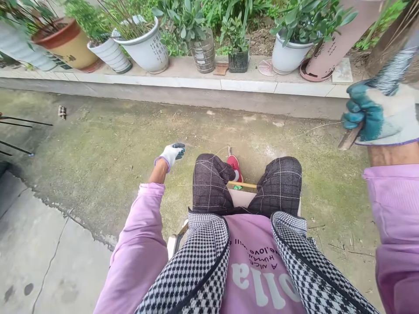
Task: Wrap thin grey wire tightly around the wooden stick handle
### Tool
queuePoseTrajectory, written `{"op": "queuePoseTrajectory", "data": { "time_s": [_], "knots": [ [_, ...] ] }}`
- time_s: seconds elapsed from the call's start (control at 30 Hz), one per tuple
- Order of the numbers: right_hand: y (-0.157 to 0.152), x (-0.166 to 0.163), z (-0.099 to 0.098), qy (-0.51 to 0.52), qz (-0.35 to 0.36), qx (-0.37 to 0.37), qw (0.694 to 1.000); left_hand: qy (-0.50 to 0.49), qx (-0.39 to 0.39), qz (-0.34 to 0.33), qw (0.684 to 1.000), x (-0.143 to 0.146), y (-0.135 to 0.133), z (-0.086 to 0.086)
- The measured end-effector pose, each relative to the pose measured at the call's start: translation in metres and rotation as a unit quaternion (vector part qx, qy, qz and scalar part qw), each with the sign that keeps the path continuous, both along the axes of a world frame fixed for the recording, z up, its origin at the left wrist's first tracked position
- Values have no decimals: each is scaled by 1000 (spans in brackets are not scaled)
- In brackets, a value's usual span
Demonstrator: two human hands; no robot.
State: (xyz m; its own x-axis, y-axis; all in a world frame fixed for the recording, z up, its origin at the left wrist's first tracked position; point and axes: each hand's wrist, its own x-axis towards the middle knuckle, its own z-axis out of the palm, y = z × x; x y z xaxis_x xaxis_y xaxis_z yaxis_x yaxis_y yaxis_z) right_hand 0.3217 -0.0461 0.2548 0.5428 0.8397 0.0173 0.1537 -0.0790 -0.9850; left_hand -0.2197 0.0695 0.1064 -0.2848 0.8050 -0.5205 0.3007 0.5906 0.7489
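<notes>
While the right hand, in a white knit glove with teal rubber-coated fingers, grips a short wooden handle slanting down toward 7 o'clock, the left hand hangs loosely curled and empty at 9 o'clock of the knees. Beyond lie mossy concrete ground and, at 12 o'clock, a tiled ledge of glazed pots.

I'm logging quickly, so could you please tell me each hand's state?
Left hand: gloved, fingers curled, holding nothing that can be seen.
Right hand: gloved, closed on a tool handle.
</notes>
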Motion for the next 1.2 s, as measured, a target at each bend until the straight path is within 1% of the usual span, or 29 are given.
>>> {"op": "queuePoseTrajectory", "data": {
  "time_s": [0.07,0.1,0.17,0.2,0.27,0.3,0.37,0.4,0.43,0.47,0.5,0.57,0.67,0.73,0.77,0.83,0.93,1.03,1.1,1.13,1.2],
  "knots": [
    [-4,-22,-4,48,21,4,999,23,16,1,1000,1,4,0],
    [-6,-33,-5,64,30,2,998,34,34,2,999,3,6,4],
    [-9,-55,-7,68,42,-14,997,55,97,2,994,14,4,19],
    [-9,-64,-7,71,49,-30,996,70,154,-7,986,23,-1,30],
    [-9,-82,-11,84,63,-61,993,86,267,-31,959,51,-26,56],
    [-8,-89,-14,95,74,-69,990,88,305,-55,947,68,-44,69],
    [-6,-101,-24,123,103,-55,985,62,348,-140,925,106,-85,90],
    [-6,-106,-30,136,118,-38,983,28,353,-199,914,125,-105,96],
    [-5,-111,-36,148,132,-21,980,-9,349,-262,900,143,-122,98],
    [-6,-115,-42,160,141,-7,977,-42,320,-322,890,160,-135,96],
    [-7,-120,-49,173,146,2,974,-70,285,-351,890,175,-144,92],
    [-11,-130,-59,195,150,0,969,-122,196,-385,893,200,-152,76],
    [-18,-145,-70,213,152,-20,965,-209,125,-398,885,223,-150,49],
    [-21,-151,-76,215,154,-30,964,-237,109,-386,885,228,-148,37],
    [-22,-152,-79,212,152,-33,965,-238,108,-377,888,228,-148,34],
    [-24,-150,-83,199,147,-35,968,-219,117,-354,902,221,-147,32],
    [-27,-141,-88,166,147,-33,975,-196,104,-304,927,204,-147,40],
    [-33,-129,-90,114,163,-80,977,-231,88,-251,936,188,-152,55],
    [-37,-122,-91,69,174,-127,974,-242,112,-252,930,179,-157,65],
    [-39,-118,-90,60,179,-145,971,-238,129,-266,925,176,-160,68],
    [-43,-111,-89,83,196,-161,964,-221,152,-303,914,169,-166,72]
  ]
}}
